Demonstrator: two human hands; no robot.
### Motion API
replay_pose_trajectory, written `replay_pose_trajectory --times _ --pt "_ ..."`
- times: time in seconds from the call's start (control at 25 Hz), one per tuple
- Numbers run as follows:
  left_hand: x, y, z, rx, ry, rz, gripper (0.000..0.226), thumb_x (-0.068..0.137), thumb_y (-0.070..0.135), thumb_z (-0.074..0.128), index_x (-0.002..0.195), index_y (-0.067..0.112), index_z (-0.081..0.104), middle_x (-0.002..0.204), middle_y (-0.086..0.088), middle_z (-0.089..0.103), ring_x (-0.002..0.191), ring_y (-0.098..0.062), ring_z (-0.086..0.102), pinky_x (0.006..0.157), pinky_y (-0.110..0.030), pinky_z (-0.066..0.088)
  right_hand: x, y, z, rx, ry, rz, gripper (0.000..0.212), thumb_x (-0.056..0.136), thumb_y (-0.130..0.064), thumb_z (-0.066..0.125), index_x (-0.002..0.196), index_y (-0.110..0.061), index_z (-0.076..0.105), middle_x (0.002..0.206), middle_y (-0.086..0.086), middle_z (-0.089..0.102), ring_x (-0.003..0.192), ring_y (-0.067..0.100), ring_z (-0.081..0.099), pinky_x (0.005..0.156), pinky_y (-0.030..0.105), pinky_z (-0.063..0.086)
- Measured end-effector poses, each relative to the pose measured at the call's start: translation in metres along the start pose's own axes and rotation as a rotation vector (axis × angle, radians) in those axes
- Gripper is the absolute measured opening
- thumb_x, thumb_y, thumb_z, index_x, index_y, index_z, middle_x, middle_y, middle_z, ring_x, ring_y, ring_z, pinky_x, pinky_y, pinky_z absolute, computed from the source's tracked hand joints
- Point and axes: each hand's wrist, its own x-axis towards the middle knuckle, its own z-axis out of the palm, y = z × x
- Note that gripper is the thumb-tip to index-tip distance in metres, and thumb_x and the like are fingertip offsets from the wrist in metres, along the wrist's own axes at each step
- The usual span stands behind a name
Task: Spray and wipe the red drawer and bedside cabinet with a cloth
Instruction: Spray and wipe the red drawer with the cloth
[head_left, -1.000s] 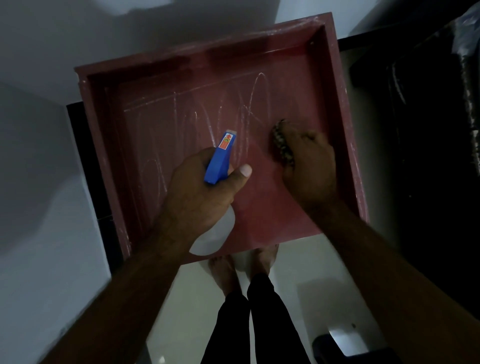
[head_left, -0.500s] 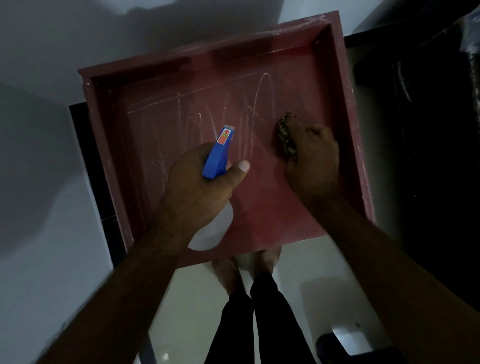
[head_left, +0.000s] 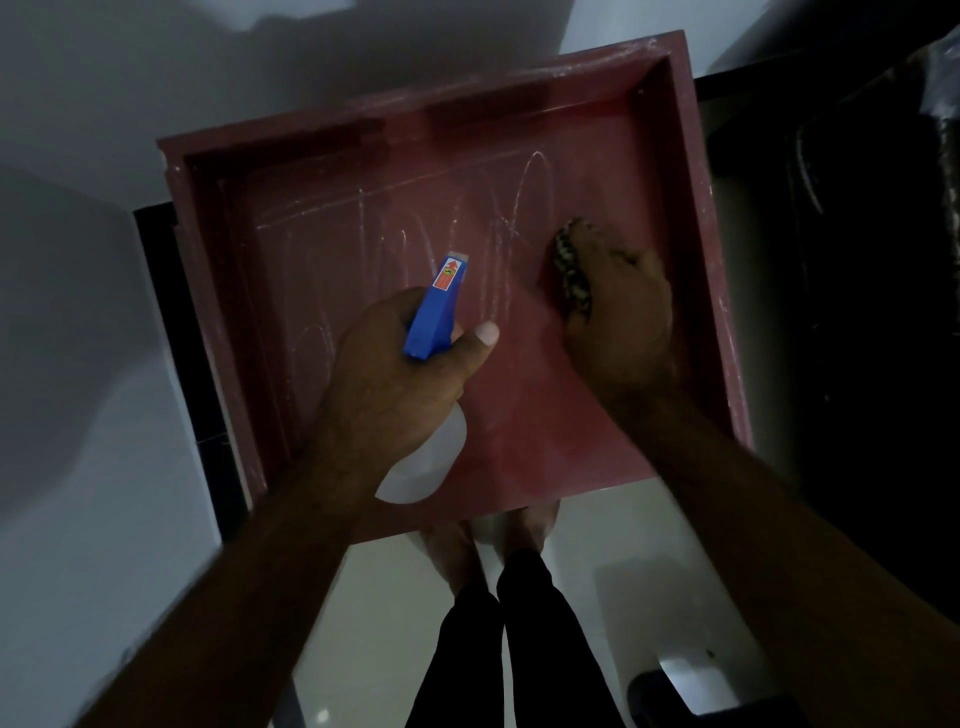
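The red drawer (head_left: 719, 291) is being wiped: cloth (head_left: 571, 270) clutched by right hand (head_left: 623, 322), spray bottle (head_left: 436, 306) by left hand (head_left: 384, 395); white streaks (head_left: 530, 197) should be covered next.

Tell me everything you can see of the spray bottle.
The spray bottle has a blue plastic head with a pale nozzle tip and a red-orange label on top. Its whitish, rounded body shows under the hand. The left hand grips its neck, thumb stretched along the right side. It is held tilted over the red drawer, nozzle pointing away from the person. The trigger is hidden.
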Motion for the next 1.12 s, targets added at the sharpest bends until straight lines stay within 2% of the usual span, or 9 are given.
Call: replay_pose_trajectory --times 0.12,0.2,0.36,0.48,0.6,0.8,0.88,1.04,1.12 --pt "0.003 0.000 -0.001 0.004 -0.003 -0.009 0.036 0.093 0.036 0.072 0.080 0.005 0.058 0.066 -0.012 0.066 0.066 -0.030 0.068 0.071 -0.045 0.058 -0.009 -0.016 0.011 -0.003 -0.154 -0.220 0.062 0.087 -0.003 0.060 0.147 -0.011 0.057 0.139 0.007 0.066 0.118 0.038 0.061 0.097 0.048 0.050" --pt "0.004 -0.001 -0.001 -0.014 -0.002 -0.022 0.036 0.092 0.035 0.074 0.078 0.007 0.057 0.064 -0.010 0.064 0.065 -0.031 0.069 0.070 -0.049 0.059 -0.004 -0.013 0.008 -0.012 -0.164 -0.276 0.062 0.085 -0.002 0.061 0.146 -0.010 0.058 0.137 0.008 0.067 0.116 0.039 0.062 0.094 0.050 0.052" --pt "0.006 -0.005 -0.006 -0.051 -0.010 -0.039 0.038 0.091 0.038 0.075 0.076 0.010 0.053 0.065 -0.009 0.059 0.069 -0.036 0.068 0.072 -0.056 0.060 0.004 0.001 0.002 0.000 0.029 -0.045 0.067 0.079 0.005 0.061 0.145 -0.005 0.058 0.127 0.018 0.071 0.110 0.044 0.061 0.092 0.049 0.053" --pt "0.007 -0.005 -0.007 -0.029 -0.013 -0.035 0.040 0.091 0.039 0.075 0.080 0.006 0.054 0.072 -0.018 0.060 0.071 -0.039 0.068 0.072 -0.058 0.058 0.000 -0.019 0.011 0.002 -0.048 -0.049 0.065 0.084 -0.007 0.051 0.149 -0.010 0.055 0.139 0.010 0.066 0.120 0.040 0.058 0.100 0.052 0.049" --pt "0.006 -0.004 -0.006 -0.029 -0.025 -0.019 0.043 0.091 0.040 0.074 0.080 0.003 0.054 0.072 -0.021 0.060 0.071 -0.041 0.067 0.072 -0.058 0.058 -0.002 -0.024 0.016 0.013 -0.100 -0.164 0.060 0.088 -0.003 0.058 0.148 -0.011 0.057 0.141 0.006 0.065 0.117 0.036 0.060 0.098 0.048 0.050" --pt "0.005 -0.003 -0.010 -0.023 -0.032 -0.025 0.041 0.090 0.040 0.075 0.079 0.006 0.056 0.072 -0.018 0.061 0.071 -0.038 0.067 0.073 -0.056 0.059 0.013 -0.008 0.005 -0.030 0.004 0.047 0.073 0.079 0.003 0.060 0.150 -0.011 0.054 0.137 0.009 0.067 0.119 0.038 0.058 0.099 0.048 0.050" --pt "0.009 -0.003 -0.010 -0.041 -0.033 -0.036 0.040 0.091 0.038 0.075 0.080 0.005 0.054 0.074 -0.020 0.059 0.074 -0.042 0.066 0.074 -0.059 0.059 0.010 -0.020 0.010 -0.023 -0.043 -0.011 0.068 0.082 0.000 0.057 0.149 -0.011 0.054 0.140 0.009 0.066 0.120 0.038 0.059 0.101 0.049 0.048" --pt "0.013 -0.002 -0.010 -0.025 -0.016 -0.037 0.036 0.092 0.037 0.075 0.079 0.009 0.056 0.072 -0.015 0.061 0.072 -0.038 0.069 0.073 -0.058 0.059 0.007 -0.026 0.010 -0.010 -0.118 -0.228 0.062 0.083 -0.001 0.062 0.145 -0.011 0.060 0.134 0.008 0.069 0.111 0.038 0.061 0.089 0.047 0.053" --pt "0.014 -0.002 -0.011 -0.017 -0.012 -0.035 0.035 0.091 0.039 0.074 0.077 0.014 0.055 0.070 -0.012 0.061 0.071 -0.036 0.069 0.073 -0.058 0.059 0.015 -0.012 0.003 -0.017 -0.097 -0.183 0.064 0.083 0.000 0.061 0.146 -0.010 0.058 0.131 0.011 0.070 0.112 0.038 0.061 0.089 0.047 0.053"
